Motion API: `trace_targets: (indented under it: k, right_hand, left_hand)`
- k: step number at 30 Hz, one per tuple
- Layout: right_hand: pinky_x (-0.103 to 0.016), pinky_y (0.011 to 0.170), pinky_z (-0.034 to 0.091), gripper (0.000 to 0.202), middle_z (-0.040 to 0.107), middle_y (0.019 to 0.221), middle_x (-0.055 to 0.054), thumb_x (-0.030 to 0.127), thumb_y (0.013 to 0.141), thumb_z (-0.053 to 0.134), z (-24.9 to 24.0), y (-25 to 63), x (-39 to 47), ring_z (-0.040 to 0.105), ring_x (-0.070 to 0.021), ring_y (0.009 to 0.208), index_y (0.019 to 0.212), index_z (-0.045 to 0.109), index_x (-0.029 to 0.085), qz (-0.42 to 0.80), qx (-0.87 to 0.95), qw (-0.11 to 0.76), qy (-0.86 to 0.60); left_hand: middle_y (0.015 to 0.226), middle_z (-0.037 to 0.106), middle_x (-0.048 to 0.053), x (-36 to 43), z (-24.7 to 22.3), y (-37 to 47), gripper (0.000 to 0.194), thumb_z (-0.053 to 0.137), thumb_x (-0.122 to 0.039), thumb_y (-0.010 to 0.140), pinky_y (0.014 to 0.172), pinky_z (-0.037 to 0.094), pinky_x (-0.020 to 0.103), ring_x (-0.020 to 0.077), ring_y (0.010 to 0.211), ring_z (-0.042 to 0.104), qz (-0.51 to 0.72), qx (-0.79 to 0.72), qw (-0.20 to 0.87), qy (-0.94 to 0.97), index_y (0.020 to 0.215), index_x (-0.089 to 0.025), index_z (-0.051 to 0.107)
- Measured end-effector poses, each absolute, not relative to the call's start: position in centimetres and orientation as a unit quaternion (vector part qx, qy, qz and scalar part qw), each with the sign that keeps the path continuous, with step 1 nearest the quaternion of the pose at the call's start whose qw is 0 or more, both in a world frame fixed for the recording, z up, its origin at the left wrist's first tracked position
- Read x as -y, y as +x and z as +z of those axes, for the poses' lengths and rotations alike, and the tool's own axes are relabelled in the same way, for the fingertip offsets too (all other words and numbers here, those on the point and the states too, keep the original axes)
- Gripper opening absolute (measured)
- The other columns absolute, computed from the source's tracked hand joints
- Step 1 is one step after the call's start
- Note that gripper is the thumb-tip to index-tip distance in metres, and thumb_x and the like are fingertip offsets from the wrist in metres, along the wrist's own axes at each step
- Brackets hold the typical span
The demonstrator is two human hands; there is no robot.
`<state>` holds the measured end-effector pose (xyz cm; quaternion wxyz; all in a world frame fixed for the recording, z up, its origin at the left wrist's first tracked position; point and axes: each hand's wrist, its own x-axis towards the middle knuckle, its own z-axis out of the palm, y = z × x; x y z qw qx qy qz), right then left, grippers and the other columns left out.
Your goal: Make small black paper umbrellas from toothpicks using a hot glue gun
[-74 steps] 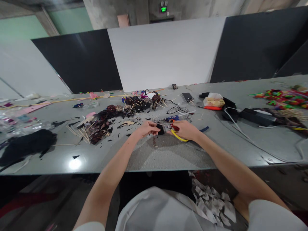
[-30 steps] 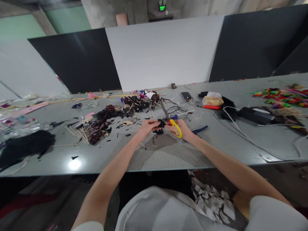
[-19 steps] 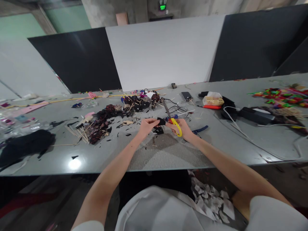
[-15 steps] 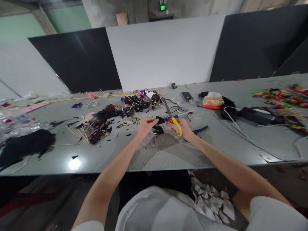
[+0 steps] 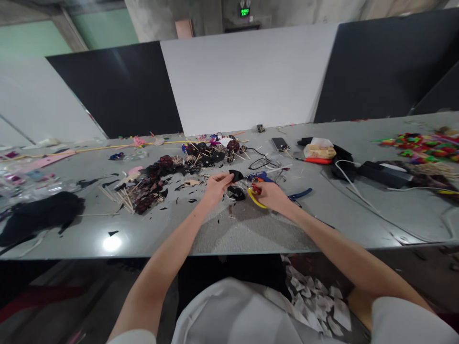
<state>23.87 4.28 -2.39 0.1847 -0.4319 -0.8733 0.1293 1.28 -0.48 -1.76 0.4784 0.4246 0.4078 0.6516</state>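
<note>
My left hand [image 5: 217, 186] is closed, pinching a small piece of black cloth [image 5: 235, 176] between thumb and fingers above the table. Just to its right, my right hand [image 5: 271, 194] is closed round the yellow-and-red handles of a pair of scissors [image 5: 256, 199]. The scissor blades are hard to make out against the clutter by the cloth. Another black scrap [image 5: 236, 193] lies beneath the hands. Behind my right hand a blue tool [image 5: 264, 176] is partly hidden. Blue-handled pliers [image 5: 300, 195] lie to the right of that hand.
Dark fabric clumps with wooden sticks [image 5: 148, 188] spread left of my hands, among black offcuts. Black glasses [image 5: 260, 163], a phone [image 5: 279, 144] and a wrapped food item [image 5: 319, 149] lie behind. A white cable [image 5: 373, 210] crosses the right side. Upright panels [image 5: 247, 81] stand at the back.
The scissors, whose blades pointed up and away from me, have swung round in my right hand, the handles now lower and further left. My left hand still holds the black cloth.
</note>
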Motion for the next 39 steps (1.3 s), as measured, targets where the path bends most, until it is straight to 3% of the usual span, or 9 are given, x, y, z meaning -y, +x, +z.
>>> trace_targets:
  k: [5,8,13,17,21,26,32,36,39]
  right_hand:
    - [-0.027,0.074,0.046,0.015,0.076,0.095,-0.010,0.030,0.090,0.064,-2.4,24.2,-3.7,0.068,-0.0213,0.081,0.094,0.071,0.017,0.107,0.935,0.110,-0.319]
    - [-0.031,0.086,0.051,0.021,0.076,0.103,-0.012,0.022,0.084,0.067,-2.0,24.4,-3.6,0.070,-0.0249,0.092,0.103,0.074,0.017,0.109,0.949,0.103,-0.277]
    - [-0.045,0.111,0.046,0.026,0.076,0.114,-0.013,0.017,0.082,0.065,-1.2,24.9,-3.7,0.068,-0.0300,0.114,0.107,0.074,0.020,0.160,0.930,0.214,-0.252]
    - [-0.041,0.092,0.059,0.024,0.078,0.101,-0.008,0.044,0.097,0.062,-1.3,24.0,-3.5,0.074,-0.0259,0.095,0.105,0.069,0.022,0.407,0.797,0.334,-0.296]
    - [-0.038,0.080,0.063,0.044,0.078,0.092,-0.003,0.058,0.089,0.074,-2.7,22.7,-3.5,0.075,-0.0210,0.077,0.114,0.063,0.024,0.572,0.670,0.367,-0.297]
    - [-0.037,0.078,0.063,0.044,0.078,0.094,-0.005,0.050,0.082,0.081,-3.7,22.5,-4.2,0.074,-0.0201,0.079,0.110,0.065,0.021,0.525,0.675,0.417,-0.310]
    - [-0.035,0.078,0.057,0.045,0.076,0.092,-0.005,0.044,0.083,0.080,-3.4,22.9,-4.4,0.071,-0.0209,0.082,0.117,0.064,0.020,0.445,0.727,0.428,-0.300]
    - [-0.032,0.072,0.053,0.058,0.070,0.081,0.000,0.044,0.082,0.081,-3.0,22.9,-3.8,0.066,-0.0195,0.076,0.130,0.059,0.021,0.416,0.745,0.423,-0.304]
    - [-0.032,0.071,0.051,0.063,0.067,0.079,0.002,0.044,0.082,0.082,-2.9,22.9,-3.8,0.064,-0.0192,0.074,0.135,0.057,0.022,0.404,0.757,0.417,-0.300]
  left_hand:
    - [0.069,0.070,0.001,-0.1,-2.3,1.1,0.035,0.096,-0.042,0.066,0.069,0.054,0.028,0.0127,0.063,0.066,0.653,-0.374,0.518,0.406,0.076,-0.016,0.076]
    - [0.061,0.066,0.000,-0.4,-2.9,0.9,0.040,0.094,-0.050,0.067,0.062,0.049,0.026,0.0112,0.058,0.061,0.641,-0.363,0.507,0.447,0.075,-0.016,0.075]
    - [0.070,0.074,0.004,-0.8,-3.7,0.6,0.045,0.089,-0.058,0.070,0.070,0.054,0.029,0.0150,0.065,0.066,0.616,-0.394,0.471,0.493,0.080,-0.015,0.078]
    - [0.074,0.076,0.006,-0.5,-3.8,0.9,0.040,0.084,-0.055,0.078,0.073,0.056,0.030,0.0173,0.069,0.069,0.575,-0.414,0.426,0.562,0.079,-0.015,0.079]
    - [0.077,0.077,0.005,-0.3,-4.3,1.3,0.035,0.081,-0.051,0.082,0.072,0.055,0.029,0.0180,0.073,0.070,0.543,-0.421,0.390,0.613,0.081,-0.016,0.080]
    - [0.082,0.078,0.006,-0.6,-5.2,1.5,0.037,0.083,-0.051,0.080,0.073,0.057,0.031,0.0196,0.075,0.072,0.540,-0.429,0.394,0.607,0.089,-0.015,0.081]
    - [0.099,0.081,0.010,-0.7,-4.6,1.9,0.059,0.089,-0.057,0.072,0.085,0.062,0.040,0.0237,0.083,0.077,0.573,-0.365,0.525,0.513,0.113,-0.016,0.077]
    - [0.091,0.080,0.013,-0.7,-4.3,1.8,0.058,0.080,-0.068,0.078,0.082,0.062,0.039,0.0249,0.082,0.077,0.558,-0.366,0.595,0.448,0.102,-0.015,0.077]
    - [0.093,0.080,0.011,-1.0,-4.7,1.5,0.054,0.089,-0.058,0.072,0.079,0.061,0.036,0.0227,0.080,0.076,0.556,-0.373,0.598,0.441,0.102,-0.015,0.078]
